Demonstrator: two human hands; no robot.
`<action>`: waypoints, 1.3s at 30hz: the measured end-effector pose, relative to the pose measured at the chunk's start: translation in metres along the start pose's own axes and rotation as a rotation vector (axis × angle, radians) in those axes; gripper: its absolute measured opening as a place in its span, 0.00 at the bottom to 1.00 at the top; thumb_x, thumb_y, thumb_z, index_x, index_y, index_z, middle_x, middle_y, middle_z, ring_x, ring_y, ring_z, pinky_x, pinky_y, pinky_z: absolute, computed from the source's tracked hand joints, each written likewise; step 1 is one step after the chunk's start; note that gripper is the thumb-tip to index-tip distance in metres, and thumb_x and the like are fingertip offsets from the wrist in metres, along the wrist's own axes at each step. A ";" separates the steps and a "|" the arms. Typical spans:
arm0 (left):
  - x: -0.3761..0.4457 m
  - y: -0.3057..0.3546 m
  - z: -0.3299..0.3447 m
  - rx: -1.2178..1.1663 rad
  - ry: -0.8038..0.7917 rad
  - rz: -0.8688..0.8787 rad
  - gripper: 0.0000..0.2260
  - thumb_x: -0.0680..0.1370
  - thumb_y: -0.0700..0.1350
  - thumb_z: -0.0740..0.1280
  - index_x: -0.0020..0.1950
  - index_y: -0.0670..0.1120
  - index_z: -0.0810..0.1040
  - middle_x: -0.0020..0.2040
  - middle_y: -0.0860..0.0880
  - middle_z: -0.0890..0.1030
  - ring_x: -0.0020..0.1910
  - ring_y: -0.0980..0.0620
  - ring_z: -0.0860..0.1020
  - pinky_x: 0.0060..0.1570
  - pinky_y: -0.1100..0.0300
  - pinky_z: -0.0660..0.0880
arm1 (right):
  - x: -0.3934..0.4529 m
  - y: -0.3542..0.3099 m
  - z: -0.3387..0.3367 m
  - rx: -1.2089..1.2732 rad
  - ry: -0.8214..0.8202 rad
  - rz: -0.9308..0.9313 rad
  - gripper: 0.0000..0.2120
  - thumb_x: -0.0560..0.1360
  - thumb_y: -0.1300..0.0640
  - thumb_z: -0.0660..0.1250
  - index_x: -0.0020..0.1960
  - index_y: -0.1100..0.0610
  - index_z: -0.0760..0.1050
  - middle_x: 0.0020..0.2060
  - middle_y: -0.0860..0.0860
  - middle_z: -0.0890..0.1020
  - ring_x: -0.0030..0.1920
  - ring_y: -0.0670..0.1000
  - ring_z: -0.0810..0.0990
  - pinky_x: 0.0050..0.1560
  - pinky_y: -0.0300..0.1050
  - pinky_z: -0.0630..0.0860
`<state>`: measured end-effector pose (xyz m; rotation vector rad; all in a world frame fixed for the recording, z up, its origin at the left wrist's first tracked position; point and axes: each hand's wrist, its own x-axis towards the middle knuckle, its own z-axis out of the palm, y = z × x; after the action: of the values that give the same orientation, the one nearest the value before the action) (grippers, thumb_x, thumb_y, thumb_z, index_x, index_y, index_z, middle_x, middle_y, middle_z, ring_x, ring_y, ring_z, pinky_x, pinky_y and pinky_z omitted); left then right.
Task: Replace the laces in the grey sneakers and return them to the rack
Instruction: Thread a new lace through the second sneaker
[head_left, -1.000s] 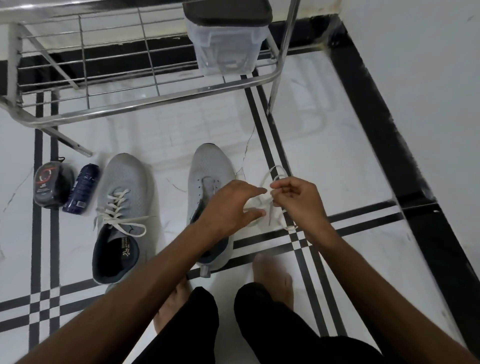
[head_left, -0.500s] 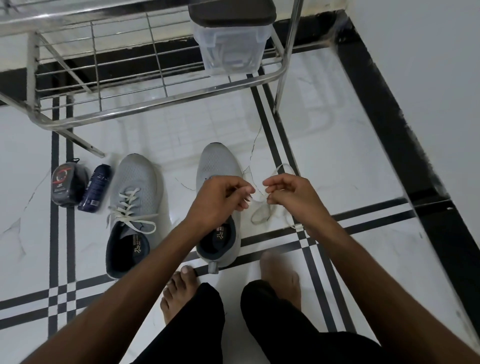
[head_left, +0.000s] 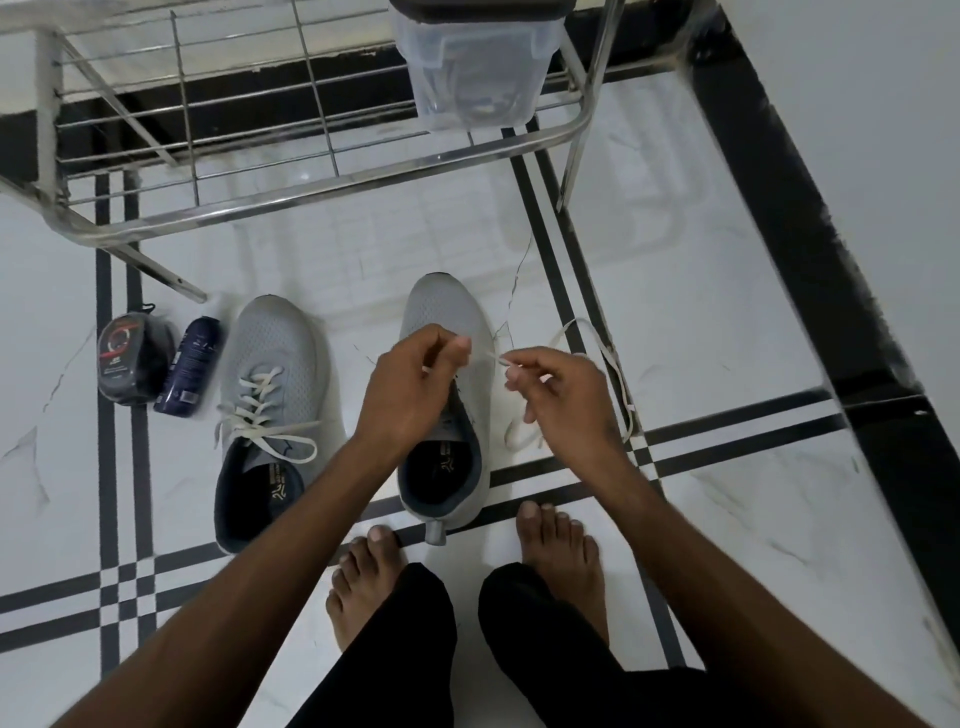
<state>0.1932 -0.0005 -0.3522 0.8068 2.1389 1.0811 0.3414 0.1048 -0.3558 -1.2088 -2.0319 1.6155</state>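
Observation:
Two grey sneakers stand on the white floor. The left sneaker is laced with a white lace. The right sneaker has no lace through its eyelets that I can see. My left hand hovers over its tongue and pinches one end of a loose white lace. My right hand pinches the same lace just right of the shoe. The remainder of the lace loops over the floor to the right.
A steel shoe rack stands beyond the shoes, with a clear plastic box on its shelf. A round polish tin and a dark bottle lie left of the sneakers. A wall is on the right. My bare feet are below.
My hands have risen and drawn apart, stretching a short piece of lace between them. The camera has tilted down, showing my feet.

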 end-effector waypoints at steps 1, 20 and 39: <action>0.004 -0.007 -0.002 0.112 0.020 0.021 0.09 0.81 0.53 0.65 0.48 0.51 0.82 0.48 0.56 0.84 0.49 0.56 0.80 0.52 0.56 0.76 | 0.006 0.005 -0.003 0.019 0.030 0.027 0.08 0.80 0.56 0.68 0.56 0.48 0.83 0.40 0.46 0.85 0.28 0.44 0.78 0.31 0.38 0.76; 0.014 -0.030 -0.003 0.595 -0.050 0.030 0.19 0.77 0.51 0.70 0.67 0.50 0.78 0.65 0.46 0.72 0.63 0.43 0.71 0.61 0.50 0.72 | 0.061 0.025 0.045 0.007 0.005 0.135 0.05 0.74 0.62 0.71 0.46 0.56 0.85 0.43 0.47 0.85 0.42 0.49 0.85 0.46 0.46 0.82; 0.033 -0.038 0.000 0.586 -0.104 0.010 0.18 0.71 0.55 0.74 0.60 0.56 0.82 0.66 0.49 0.71 0.65 0.44 0.65 0.62 0.52 0.66 | 0.095 0.021 0.046 -0.669 -0.282 -0.177 0.10 0.76 0.68 0.63 0.42 0.55 0.74 0.44 0.50 0.74 0.45 0.51 0.75 0.43 0.41 0.69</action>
<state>0.1634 0.0057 -0.3919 1.1021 2.3863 0.3908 0.2621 0.1453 -0.4161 -0.9667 -2.9073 1.0950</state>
